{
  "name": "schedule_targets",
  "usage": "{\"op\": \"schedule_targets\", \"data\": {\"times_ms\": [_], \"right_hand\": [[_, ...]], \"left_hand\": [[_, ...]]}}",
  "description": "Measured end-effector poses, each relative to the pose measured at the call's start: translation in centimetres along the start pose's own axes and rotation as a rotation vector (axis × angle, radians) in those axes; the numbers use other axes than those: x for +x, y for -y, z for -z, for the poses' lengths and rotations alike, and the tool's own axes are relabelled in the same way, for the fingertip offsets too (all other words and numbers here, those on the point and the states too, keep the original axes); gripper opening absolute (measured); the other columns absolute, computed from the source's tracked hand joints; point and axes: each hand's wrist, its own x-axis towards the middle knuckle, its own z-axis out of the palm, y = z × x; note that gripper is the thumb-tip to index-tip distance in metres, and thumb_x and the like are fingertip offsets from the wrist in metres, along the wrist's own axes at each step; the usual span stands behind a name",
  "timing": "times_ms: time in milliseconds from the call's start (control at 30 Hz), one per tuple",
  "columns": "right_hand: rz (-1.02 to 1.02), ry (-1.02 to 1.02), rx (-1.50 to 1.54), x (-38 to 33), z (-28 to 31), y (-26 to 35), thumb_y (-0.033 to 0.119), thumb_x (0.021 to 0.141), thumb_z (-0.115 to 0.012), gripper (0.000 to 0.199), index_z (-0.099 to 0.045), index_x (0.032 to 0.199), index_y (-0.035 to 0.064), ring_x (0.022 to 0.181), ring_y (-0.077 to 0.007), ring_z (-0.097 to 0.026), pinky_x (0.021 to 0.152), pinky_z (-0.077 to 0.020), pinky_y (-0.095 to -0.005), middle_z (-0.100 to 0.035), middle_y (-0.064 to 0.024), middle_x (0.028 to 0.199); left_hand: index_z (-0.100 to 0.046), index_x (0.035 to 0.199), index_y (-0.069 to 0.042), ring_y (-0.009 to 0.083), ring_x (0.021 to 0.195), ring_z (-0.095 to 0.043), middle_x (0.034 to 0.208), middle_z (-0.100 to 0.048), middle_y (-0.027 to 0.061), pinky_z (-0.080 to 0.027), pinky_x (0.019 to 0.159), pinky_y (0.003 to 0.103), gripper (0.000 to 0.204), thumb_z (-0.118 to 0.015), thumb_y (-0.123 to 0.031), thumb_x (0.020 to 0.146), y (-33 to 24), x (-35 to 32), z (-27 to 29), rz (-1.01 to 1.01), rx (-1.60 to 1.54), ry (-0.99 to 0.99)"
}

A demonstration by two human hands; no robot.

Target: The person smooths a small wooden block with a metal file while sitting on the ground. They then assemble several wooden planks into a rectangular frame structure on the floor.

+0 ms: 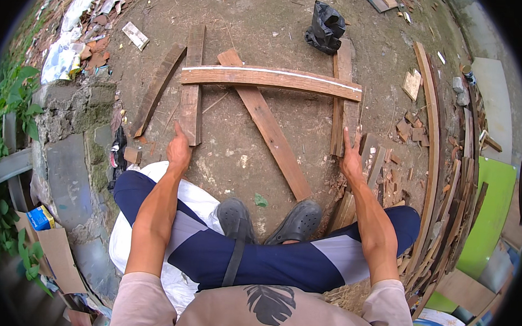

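On the ground ahead, a wooden crosspiece (271,79) with a white stripe along its edge lies across a left wooden board (190,115) and a right wooden board (338,128). A slanting plank (274,137) passes under the crosspiece and ends near my right shoe. My left hand (179,151) is at the near end of the left board, index finger stretched along its side and the other fingers curled by its edge. Beside the right board's near end is my right hand (351,160), two fingers extended and spread; its remaining fingers are partly hidden.
A dark curved plank (158,92) lies at the left, and a black plastic bag (325,28) sits at the far end. Long timber strips (430,136) and offcuts (413,127) are at the right. A broken masonry block (72,153) stands left, near a white sack (127,238).
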Motion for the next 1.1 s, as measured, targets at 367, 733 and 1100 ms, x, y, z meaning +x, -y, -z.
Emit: {"op": "schedule_targets", "data": {"times_ms": [367,733,1100], "right_hand": [[0.066,-0.041,0.014,-0.3,0.3,-0.1,-0.014,0.08,-0.059,0.107,-0.012,0.159,0.0401,0.119,-0.0548,-0.054,0.095,-0.0534,-0.0513,-0.013,-0.0386,0.157],[-0.029,0.048,0.046,-0.4,1.6,1.4,-0.015,0.075,-0.066,0.111,-0.015,0.16,0.0346,0.131,-0.0542,-0.044,0.1,-0.0513,-0.0508,-0.016,-0.0345,0.159],[0.087,-0.018,0.035,-0.4,0.8,0.2,-0.018,0.072,-0.059,0.11,-0.017,0.16,0.0342,0.13,-0.0556,-0.044,0.096,-0.0527,-0.051,-0.016,-0.0337,0.159]], "left_hand": [[-0.016,0.148,0.012,0.0441,0.091,-0.069,0.096,-0.07,0.0293,-0.054,0.08,0.05,0.091,-0.075,-0.017,0.084,0.7,0.7,0.0,-0.042,-0.005,0.011],[-0.014,0.149,0.011,0.0448,0.092,-0.068,0.096,-0.069,0.03,-0.052,0.082,0.049,0.099,-0.079,-0.022,0.083,0.8,1.1,-0.3,0.007,-0.034,0.015],[-0.034,0.141,0.011,0.0459,0.092,-0.068,0.095,-0.07,0.031,-0.051,0.085,0.051,0.053,-0.051,-0.022,0.103,2.0,1.4,-1.0,-0.009,-0.049,0.054]]}}
